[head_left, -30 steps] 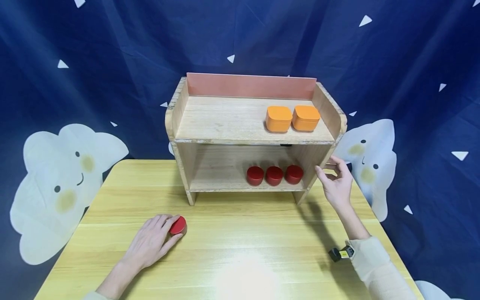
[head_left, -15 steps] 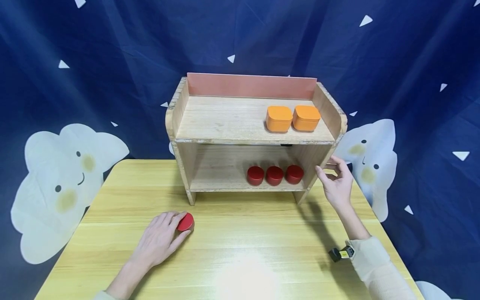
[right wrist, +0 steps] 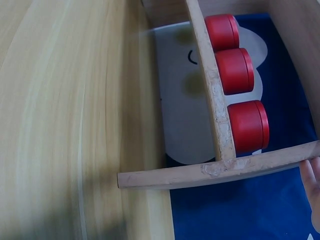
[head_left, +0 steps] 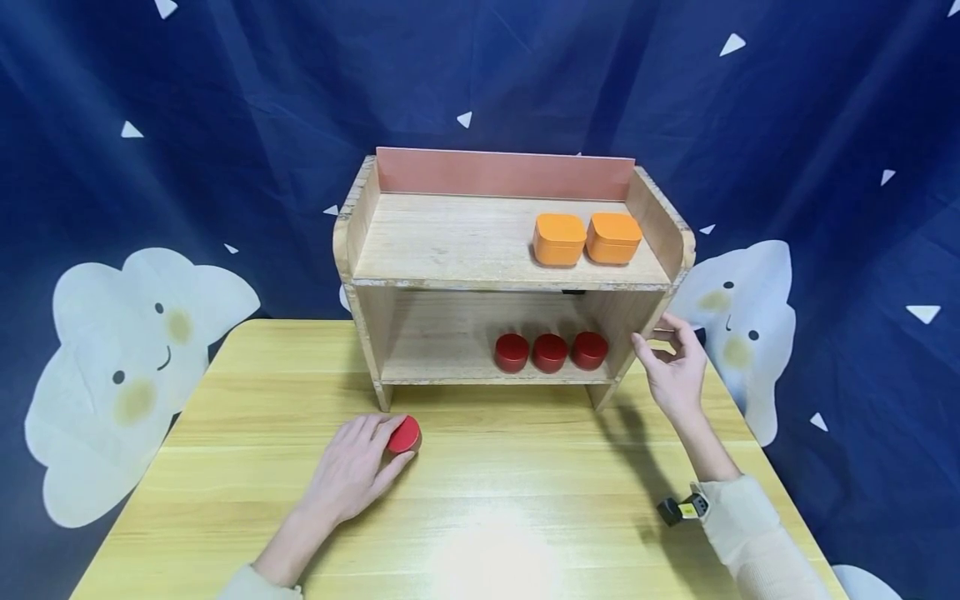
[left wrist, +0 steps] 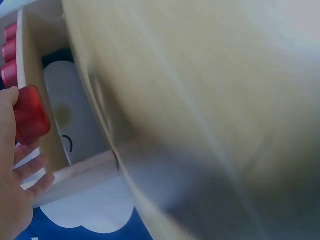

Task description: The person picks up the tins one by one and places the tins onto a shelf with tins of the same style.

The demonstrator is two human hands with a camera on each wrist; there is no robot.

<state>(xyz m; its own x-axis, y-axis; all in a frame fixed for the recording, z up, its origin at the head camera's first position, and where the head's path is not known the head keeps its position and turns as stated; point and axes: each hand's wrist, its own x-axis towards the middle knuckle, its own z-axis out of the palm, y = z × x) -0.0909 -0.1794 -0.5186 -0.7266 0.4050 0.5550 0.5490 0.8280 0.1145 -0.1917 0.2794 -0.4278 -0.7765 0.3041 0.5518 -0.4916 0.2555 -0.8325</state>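
My left hand pinches a small round red tin between thumb and fingers, in front of the shelf's left leg. In the left wrist view the red tin sits against the fingertips, its far side hidden by the hand. My right hand is at the right side panel of the wooden shelf, thumb on the front edge and fingers going behind the panel. In the right wrist view only the fingers show, touching that panel.
Three red tins stand in a row on the lower shelf, toward its right. Two orange boxes sit at the right of the upper shelf. Behind the wooden table hangs a blue curtain with cloud prints.
The left hand has moved right and slightly toward the shelf, carrying the red tin with it. My right hand keeps its place at the side panel.
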